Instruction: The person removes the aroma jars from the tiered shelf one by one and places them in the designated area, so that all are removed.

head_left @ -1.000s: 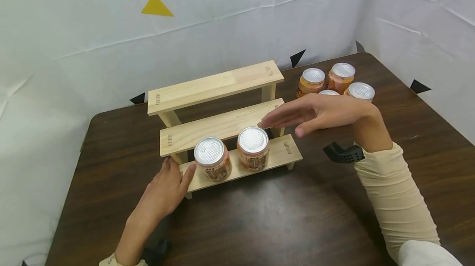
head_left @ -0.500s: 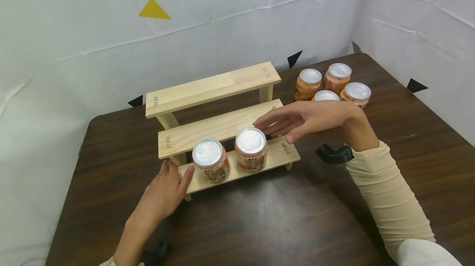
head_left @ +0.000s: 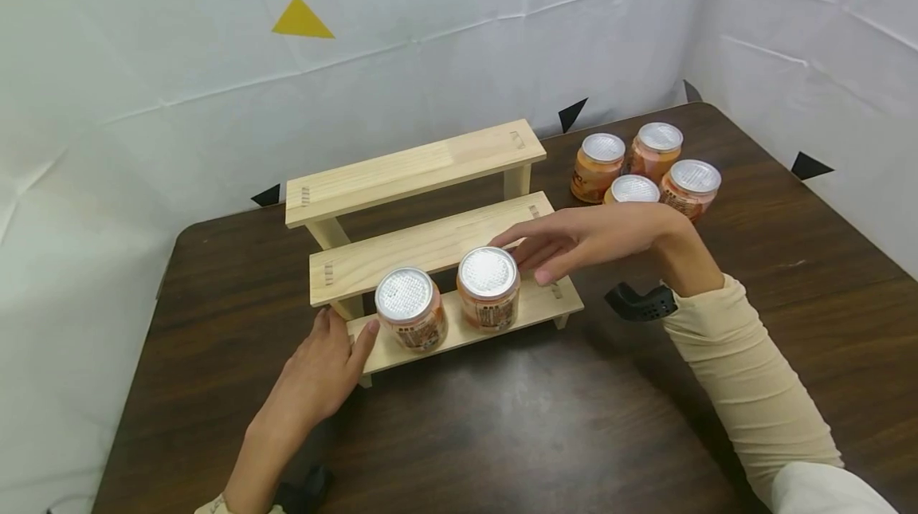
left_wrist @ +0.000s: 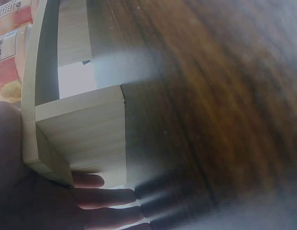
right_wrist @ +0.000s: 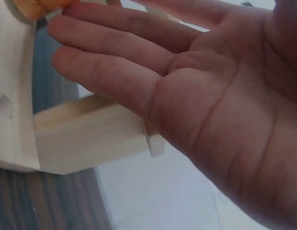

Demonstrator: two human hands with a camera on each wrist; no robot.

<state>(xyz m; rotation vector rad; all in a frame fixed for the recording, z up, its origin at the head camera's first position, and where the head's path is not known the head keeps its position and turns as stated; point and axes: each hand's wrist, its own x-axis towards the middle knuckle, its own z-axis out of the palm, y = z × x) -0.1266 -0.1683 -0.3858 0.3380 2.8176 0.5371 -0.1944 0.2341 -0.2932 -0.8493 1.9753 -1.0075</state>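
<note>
A three-step light wooden stand stands on the table. On its lowest step are two upright jars with silver lids and orange labels, a left jar and a right jar. My left hand grips the left end of that step, thumb on top and fingers round its end and beside the leg, as the left wrist view shows. My right hand reaches over the step's right end, fingers extended behind the right jar. In the right wrist view, its fingertips touch the orange jar.
Several more jars of the same kind stand grouped on the dark wooden table, right of the stand. White sheeting hangs behind and at the sides. The stand's middle step lies just behind the two jars.
My right hand has moved left and slightly down to the right jar. The left hand keeps its hold on the step's end. Both jars stay in place on the step.
</note>
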